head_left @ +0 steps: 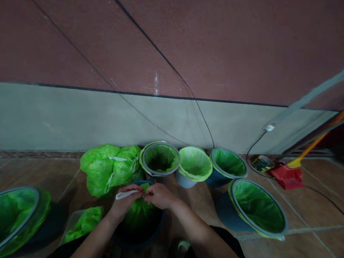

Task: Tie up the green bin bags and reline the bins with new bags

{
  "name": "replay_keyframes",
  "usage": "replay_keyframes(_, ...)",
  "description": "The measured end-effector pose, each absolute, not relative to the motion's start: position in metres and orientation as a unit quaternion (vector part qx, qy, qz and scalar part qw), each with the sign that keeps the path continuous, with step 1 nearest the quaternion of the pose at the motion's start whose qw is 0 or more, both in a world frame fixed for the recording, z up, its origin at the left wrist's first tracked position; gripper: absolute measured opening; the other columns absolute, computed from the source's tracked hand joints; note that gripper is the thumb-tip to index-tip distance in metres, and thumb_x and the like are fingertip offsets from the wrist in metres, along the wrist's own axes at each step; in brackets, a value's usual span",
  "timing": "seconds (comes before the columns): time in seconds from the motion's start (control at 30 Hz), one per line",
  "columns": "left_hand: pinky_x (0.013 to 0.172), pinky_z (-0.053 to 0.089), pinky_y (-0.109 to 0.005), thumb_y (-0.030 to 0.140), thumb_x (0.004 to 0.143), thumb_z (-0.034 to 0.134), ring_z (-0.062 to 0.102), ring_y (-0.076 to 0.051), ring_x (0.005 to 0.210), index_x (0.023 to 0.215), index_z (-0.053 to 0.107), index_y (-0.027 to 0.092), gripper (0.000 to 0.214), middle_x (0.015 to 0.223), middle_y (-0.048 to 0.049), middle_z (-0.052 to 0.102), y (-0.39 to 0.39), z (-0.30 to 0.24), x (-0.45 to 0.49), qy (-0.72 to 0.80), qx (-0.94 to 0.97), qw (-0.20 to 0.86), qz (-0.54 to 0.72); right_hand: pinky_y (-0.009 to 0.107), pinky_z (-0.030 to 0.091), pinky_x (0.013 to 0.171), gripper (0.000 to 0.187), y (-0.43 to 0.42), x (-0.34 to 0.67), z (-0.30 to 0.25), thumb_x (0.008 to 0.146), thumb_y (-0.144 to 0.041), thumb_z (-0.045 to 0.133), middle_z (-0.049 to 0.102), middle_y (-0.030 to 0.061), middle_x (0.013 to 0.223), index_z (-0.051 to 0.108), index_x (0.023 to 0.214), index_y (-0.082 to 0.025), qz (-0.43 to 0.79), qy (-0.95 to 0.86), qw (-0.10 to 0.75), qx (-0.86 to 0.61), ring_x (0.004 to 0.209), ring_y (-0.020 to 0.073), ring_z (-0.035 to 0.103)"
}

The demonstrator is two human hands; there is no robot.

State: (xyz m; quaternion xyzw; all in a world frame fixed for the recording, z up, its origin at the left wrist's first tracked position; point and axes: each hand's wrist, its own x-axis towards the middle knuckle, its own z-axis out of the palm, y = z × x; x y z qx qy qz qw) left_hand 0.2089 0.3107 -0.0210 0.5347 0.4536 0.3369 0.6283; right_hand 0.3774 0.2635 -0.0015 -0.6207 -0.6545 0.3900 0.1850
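Note:
A green garbage bag (142, 215) sits inside a dark blue bin (163, 220) in front of me, its top gathered into a bunch. My left hand (126, 203) is closed on the gathered neck, and a white drawstring (126, 194) sticks out to the left across it. From the right, my right hand (160, 196) pinches the same neck, close to the left fingertips. The fingers hide just how the drawstring runs there. Behind the left hand, tied full garbage bags (100, 171) with white strings rest on the floor.
Green-lined bins stand around: a grey-rimmed bin (179, 166), a pale bin (190, 180), a blue bin (216, 179), a tilted bin (229, 211), and a large bin (56, 221) at left. A clear tub (68, 222) holds green bags. A red dustpan (287, 176) and cables lie right.

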Motion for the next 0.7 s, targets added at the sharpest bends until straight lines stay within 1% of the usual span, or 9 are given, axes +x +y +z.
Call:
replay_keyframes(0.1, 0.065, 0.045, -0.026, 0.034, 0.063, 0.076, 0.060, -0.015, 0.066, 0.069, 0.072, 0.016, 0.019, 0.068, -0.0016, 0.069, 0.313, -0.023, 0.207, 0.425, 0.605, 0.591, 0.323, 0.021, 0.038, 0.062, 0.016, 0.266, 0.379, -0.001, 0.086, -0.018, 0.064, 0.071, 0.0004, 0.069, 0.080, 0.085, -0.016, 0.368, -0.669, 0.163, -0.624, 0.067, 0.0118, 0.061)
replay_keyframes(0.17, 0.061, 0.043, -0.025, 0.035, 0.067, 0.073, 0.057, -0.014, 0.064, 0.071, 0.071, 0.017, 0.019, 0.067, -0.0005, 0.067, 0.314, -0.023, 0.207, 0.413, 0.632, 0.575, 0.316, 0.022, 0.036, 0.062, 0.018, 0.267, 0.381, -0.001, 0.087, -0.020, 0.063, 0.073, 0.0014, 0.073, 0.080, 0.086, -0.016, 0.344, -0.676, 0.166, -0.630, 0.070, 0.0127, 0.061)
replay_keyframes(0.23, 0.058, 0.041, -0.024, 0.035, 0.070, 0.070, 0.056, -0.013, 0.061, 0.075, 0.071, 0.017, 0.019, 0.066, 0.0002, 0.066, 0.314, -0.023, 0.207, 0.408, 0.641, 0.569, 0.314, 0.023, 0.036, 0.063, 0.020, 0.267, 0.383, -0.001, 0.088, -0.020, 0.060, 0.074, 0.0036, 0.076, 0.080, 0.088, -0.015, 0.322, -0.673, 0.184, -0.640, 0.072, 0.0137, 0.062)
replay_keyframes(0.33, 0.055, 0.038, -0.023, 0.032, 0.070, 0.067, 0.052, -0.012, 0.057, 0.079, 0.071, 0.017, 0.018, 0.064, 0.0014, 0.064, 0.314, -0.024, 0.209, 0.428, 0.640, 0.548, 0.327, 0.023, 0.040, 0.069, 0.023, 0.268, 0.384, -0.002, 0.090, -0.015, 0.056, 0.076, 0.0064, 0.085, 0.079, 0.092, -0.014, 0.315, -0.661, 0.231, -0.641, 0.077, 0.0149, 0.064)
replay_keyframes(0.43, 0.052, 0.036, -0.022, 0.032, 0.069, 0.067, 0.051, -0.011, 0.053, 0.078, 0.070, 0.017, 0.018, 0.060, 0.0026, 0.062, 0.314, -0.025, 0.210, 0.454, 0.625, 0.531, 0.349, 0.022, 0.042, 0.073, 0.021, 0.270, 0.383, -0.006, 0.091, -0.016, 0.057, 0.076, 0.0058, 0.090, 0.078, 0.094, -0.015, 0.341, -0.653, 0.272, -0.619, 0.082, 0.0153, 0.065)
replay_keyframes(0.53, 0.051, 0.038, -0.022, 0.039, 0.068, 0.071, 0.052, -0.012, 0.052, 0.080, 0.069, 0.017, 0.025, 0.059, 0.0024, 0.063, 0.311, -0.022, 0.211, 0.445, 0.595, 0.576, 0.340, 0.022, 0.040, 0.068, 0.023, 0.272, 0.379, -0.008, 0.091, -0.012, 0.054, 0.070, 0.0021, 0.078, 0.076, 0.090, -0.014, 0.377, -0.631, 0.291, -0.613, 0.073, 0.0129, 0.059)
replay_keyframes(0.6, 0.051, 0.039, -0.023, 0.043, 0.066, 0.075, 0.053, -0.012, 0.051, 0.081, 0.068, 0.017, 0.031, 0.059, 0.0018, 0.065, 0.308, -0.019, 0.212, 0.439, 0.569, 0.612, 0.331, 0.021, 0.037, 0.063, 0.023, 0.273, 0.376, -0.008, 0.089, -0.009, 0.053, 0.061, -0.0021, 0.066, 0.075, 0.085, -0.013, 0.413, -0.603, 0.302, -0.612, 0.064, 0.0105, 0.051)
replay_keyframes(0.7, 0.051, 0.040, -0.022, 0.045, 0.064, 0.079, 0.055, -0.012, 0.052, 0.080, 0.068, 0.017, 0.034, 0.059, 0.0006, 0.067, 0.305, -0.013, 0.212, 0.443, 0.542, 0.630, 0.337, 0.021, 0.033, 0.058, 0.018, 0.272, 0.375, -0.007, 0.088, -0.012, 0.058, 0.050, -0.0064, 0.056, 0.073, 0.078, -0.014, 0.489, -0.536, 0.323, -0.607, 0.055, 0.0080, 0.042)
